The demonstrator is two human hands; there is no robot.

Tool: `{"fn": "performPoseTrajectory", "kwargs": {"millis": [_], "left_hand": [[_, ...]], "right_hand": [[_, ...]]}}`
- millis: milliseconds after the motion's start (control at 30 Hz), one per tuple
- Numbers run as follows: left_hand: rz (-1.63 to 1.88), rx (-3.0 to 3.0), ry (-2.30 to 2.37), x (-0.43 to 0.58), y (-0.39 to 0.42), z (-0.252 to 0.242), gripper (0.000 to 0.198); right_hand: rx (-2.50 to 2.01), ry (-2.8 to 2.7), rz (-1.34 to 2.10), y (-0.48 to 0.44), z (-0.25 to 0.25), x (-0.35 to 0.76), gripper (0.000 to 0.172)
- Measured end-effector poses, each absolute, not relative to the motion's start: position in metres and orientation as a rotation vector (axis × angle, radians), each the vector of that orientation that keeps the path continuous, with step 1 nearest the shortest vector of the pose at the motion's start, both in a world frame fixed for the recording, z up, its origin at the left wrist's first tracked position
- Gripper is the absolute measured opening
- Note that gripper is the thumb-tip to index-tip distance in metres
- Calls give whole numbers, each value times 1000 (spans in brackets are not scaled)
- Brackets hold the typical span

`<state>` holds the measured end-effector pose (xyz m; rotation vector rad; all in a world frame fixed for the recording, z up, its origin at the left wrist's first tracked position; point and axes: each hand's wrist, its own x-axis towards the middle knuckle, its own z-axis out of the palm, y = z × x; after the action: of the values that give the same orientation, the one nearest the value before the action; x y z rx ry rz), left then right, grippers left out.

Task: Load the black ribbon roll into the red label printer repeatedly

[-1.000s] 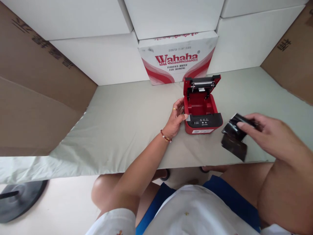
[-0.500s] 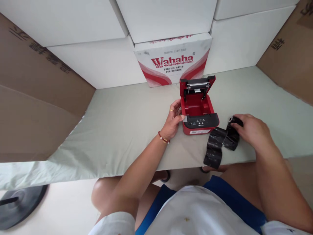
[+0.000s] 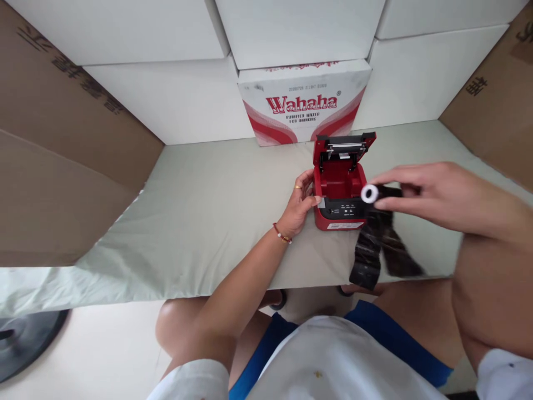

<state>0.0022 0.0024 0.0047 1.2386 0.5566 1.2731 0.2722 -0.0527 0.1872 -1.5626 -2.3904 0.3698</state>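
A small red printer point(image 3: 338, 186) with a black front panel stands on the table, its lid tipped open toward the back. My left hand point(image 3: 300, 204) grips its left side, thumb on the front corner. My right hand point(image 3: 433, 191) pinches a black roll with a white core point(image 3: 370, 194) and holds it in the air just to the right of the printer's open bay. A loose black strip point(image 3: 368, 253) hangs from the roll down toward the table's front edge.
A pale cloth covers the table point(image 3: 208, 222). White cartons are stacked at the back, with a red-and-white Wahaha box point(image 3: 303, 100) right behind the printer. Brown cardboard walls stand at left point(image 3: 62, 166) and right point(image 3: 495, 105). A dark round base point(image 3: 25, 339) lies on the floor.
My right hand lifted the black roll off the table and carried it up and left, close to the printer's open top. The left hand stayed on the printer.
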Motion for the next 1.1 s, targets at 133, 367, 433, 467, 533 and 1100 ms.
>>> {"fn": "performPoseTrajectory", "kwargs": {"millis": [133,367,433,467,533,1100], "left_hand": [[1284,1210,565,3,1,7,79],[1274,1197,586,4,0,9,80],[1271,1203,588,4,0,9,80],[1270,1205,589,4,0,9,80],[1271,1206,592,3,-1,9,81],[1297,1228,624,1,-5,13,76]], "right_hand": [[-1711,-2430,193,-14,163,213,37],[-1884,-2535,-26,6,156,179,43],[-1893,-2548,-24,11,157,178,44],[-1886,-2550,-13,13,156,179,44],[-1844,-2547,30,16,153,181,46],[-1262,-2221,388,-75,152,228,33]]}}
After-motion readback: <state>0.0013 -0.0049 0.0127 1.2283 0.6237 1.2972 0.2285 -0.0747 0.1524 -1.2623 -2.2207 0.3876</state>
